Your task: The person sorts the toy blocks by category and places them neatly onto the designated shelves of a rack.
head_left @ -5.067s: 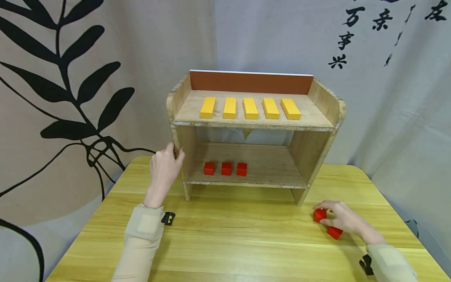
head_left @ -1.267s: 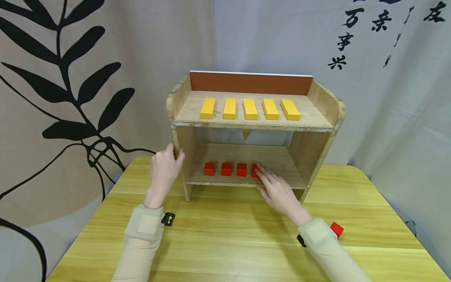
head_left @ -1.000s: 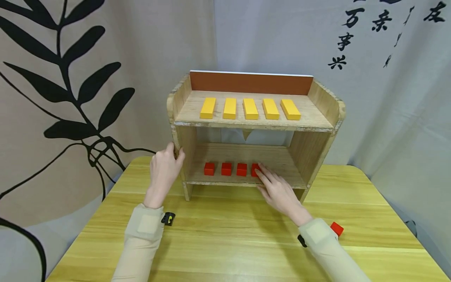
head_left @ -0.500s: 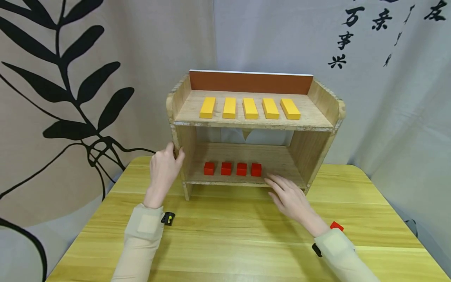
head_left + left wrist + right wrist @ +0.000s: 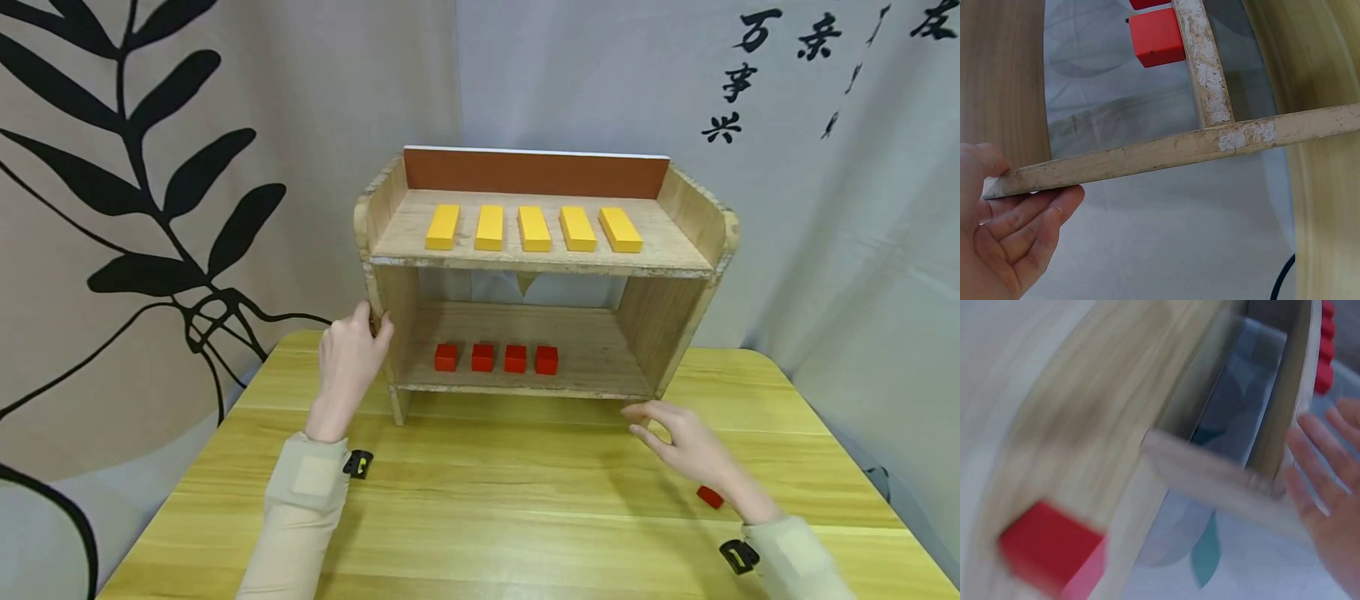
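My left hand [image 5: 348, 367] grips the left side panel of the wooden shelf [image 5: 525, 389]; in the left wrist view, thumb and fingers [image 5: 1035, 212] lie on opposite faces of that panel. Over the table by the shelf's right leg is my right hand [image 5: 682, 446], holding nothing, its fingers loosely bent. Several red cubes [image 5: 515, 358] stand in a row on the lower board. One more red cube [image 5: 710, 497] lies on the table, partly behind the right wrist; it shows blurred in the right wrist view. Several yellow blocks [image 5: 535, 229] line the upper board.
The wooden table [image 5: 480, 517] extends in front of the shelf and to both sides. Behind it hangs a pale curtain [image 5: 585, 75] with dark leaf prints and lettering. A brown back strip [image 5: 532, 173] closes the shelf's upper tier.
My right hand carried a red cube from the table to the right end of the lower row, let go, and drew back right toward the remaining cube. My left hand stayed on the panel.
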A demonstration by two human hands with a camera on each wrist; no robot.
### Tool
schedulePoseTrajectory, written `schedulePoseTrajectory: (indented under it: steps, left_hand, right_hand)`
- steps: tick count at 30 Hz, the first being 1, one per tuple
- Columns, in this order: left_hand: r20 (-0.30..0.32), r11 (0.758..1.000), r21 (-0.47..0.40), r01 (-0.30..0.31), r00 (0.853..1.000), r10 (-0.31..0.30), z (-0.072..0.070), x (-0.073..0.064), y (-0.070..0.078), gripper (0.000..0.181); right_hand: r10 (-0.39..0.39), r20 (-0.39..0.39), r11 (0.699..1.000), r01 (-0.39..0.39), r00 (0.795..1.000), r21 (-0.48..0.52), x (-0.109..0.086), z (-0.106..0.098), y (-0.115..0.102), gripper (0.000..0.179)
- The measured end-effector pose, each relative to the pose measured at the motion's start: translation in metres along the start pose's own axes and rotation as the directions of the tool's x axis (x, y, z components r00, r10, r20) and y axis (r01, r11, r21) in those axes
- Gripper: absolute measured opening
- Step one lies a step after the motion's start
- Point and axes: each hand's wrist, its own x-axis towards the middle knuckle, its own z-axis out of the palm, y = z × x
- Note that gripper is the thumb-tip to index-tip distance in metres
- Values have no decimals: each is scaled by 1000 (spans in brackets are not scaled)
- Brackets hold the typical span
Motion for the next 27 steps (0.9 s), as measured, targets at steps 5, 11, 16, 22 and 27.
schedulePoseTrajectory:
  steps: [5, 11, 16, 22, 27]
  left_hand:
    - [-4, 1000, 6, -2, 1000, 2, 0, 0, 0, 28]
    - [1, 1000, 3, -6, 1000, 6, -1, 0, 0, 29]
    - [-2, 1000, 5, -5, 1000, 5, -1, -2, 0, 29]
    - [-11, 1000, 7, -19, 1000, 19, 0, -1, 0, 29]
    - [-17, 1000, 1, -14, 1000, 14, 0, 0, 0, 30]
  right_hand:
    - [60, 217, 988, -89, 974, 123, -26, -21, 20, 21]
    - [49, 387, 967, -140, 921, 213, -59, -40, 50, 30]
    - [54, 516, 932, -229, 855, 282, -81, -45, 72, 37]
    - [46, 566, 883, -299, 823, 363, -94, -42, 87, 45]
    - [-22, 502, 887, -214, 865, 408, -97, -40, 93, 45]
